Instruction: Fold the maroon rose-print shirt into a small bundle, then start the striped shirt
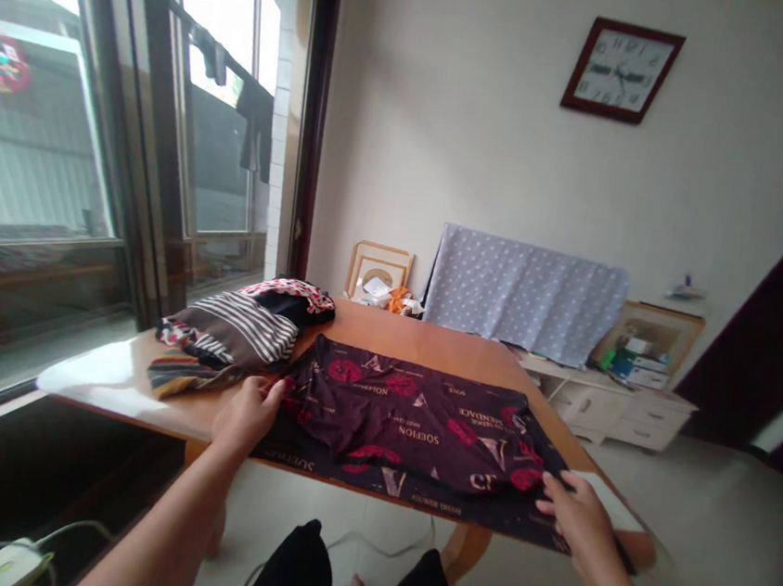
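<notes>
A dark maroon garment [412,421] with red rose prints and pale lettering lies spread flat on a wooden table [394,331]. My left hand [247,413] rests on the garment's left edge, fingers curled onto the cloth. My right hand [574,513] lies on its right front corner near the table's edge, fingers stretched out flat on the fabric.
A pile of striped and patterned clothes [237,333] sits on the table's left end by the window. Behind stand a dotted blue cloth [524,293], picture frames [378,268] and a low white cabinet [621,406]. A wall clock [621,70] hangs above. A white power strip [13,563] lies on the floor.
</notes>
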Demonstrator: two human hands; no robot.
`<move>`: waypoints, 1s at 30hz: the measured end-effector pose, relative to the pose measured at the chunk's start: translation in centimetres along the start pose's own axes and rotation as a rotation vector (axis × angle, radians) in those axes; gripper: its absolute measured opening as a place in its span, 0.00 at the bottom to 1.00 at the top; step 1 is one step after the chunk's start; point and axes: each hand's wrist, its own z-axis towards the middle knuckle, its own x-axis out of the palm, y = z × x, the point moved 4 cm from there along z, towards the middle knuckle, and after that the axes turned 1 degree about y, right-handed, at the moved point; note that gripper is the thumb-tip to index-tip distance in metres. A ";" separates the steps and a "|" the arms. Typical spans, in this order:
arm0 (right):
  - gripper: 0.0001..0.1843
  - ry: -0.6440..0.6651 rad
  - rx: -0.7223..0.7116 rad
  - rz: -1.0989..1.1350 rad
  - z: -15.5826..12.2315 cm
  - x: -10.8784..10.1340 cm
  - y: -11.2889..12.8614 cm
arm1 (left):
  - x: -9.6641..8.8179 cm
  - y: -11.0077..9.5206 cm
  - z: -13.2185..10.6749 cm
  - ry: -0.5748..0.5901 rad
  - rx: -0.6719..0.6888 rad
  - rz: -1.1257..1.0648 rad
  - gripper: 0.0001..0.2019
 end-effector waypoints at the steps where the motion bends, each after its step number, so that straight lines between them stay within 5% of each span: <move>1: 0.43 0.013 0.005 -0.010 0.3 0.1 -0.1 | 0.1 -0.6 0.0 0.018 0.007 0.034 0.27; 5: 0.41 0.067 0.006 -0.008 1.2 0.5 -0.9 | 0.3 -1.7 0.0 0.024 0.059 0.071 0.18; 12: 0.40 0.060 0.084 0.093 2.5 0.9 -2.6 | -0.6 0.7 -0.3 -0.006 -0.113 0.150 0.19; 17: 0.33 0.009 0.127 0.038 1.9 0.7 -1.3 | -1.4 -1.7 -1.6 -0.155 0.121 0.222 0.21; 21: 0.29 0.031 0.031 -0.012 0.8 0.9 0.9 | 0.2 -3.2 -1.8 -0.047 0.313 0.253 0.24; 25: 0.25 0.002 -0.085 -0.040 0.6 1.3 2.3 | 2.5 -2.5 -1.3 0.092 0.345 0.281 0.29; 30: 0.23 -0.043 -0.141 -0.071 0.6 0.6 2.5 | 3.0 -2.0 -0.9 0.055 0.372 0.334 0.27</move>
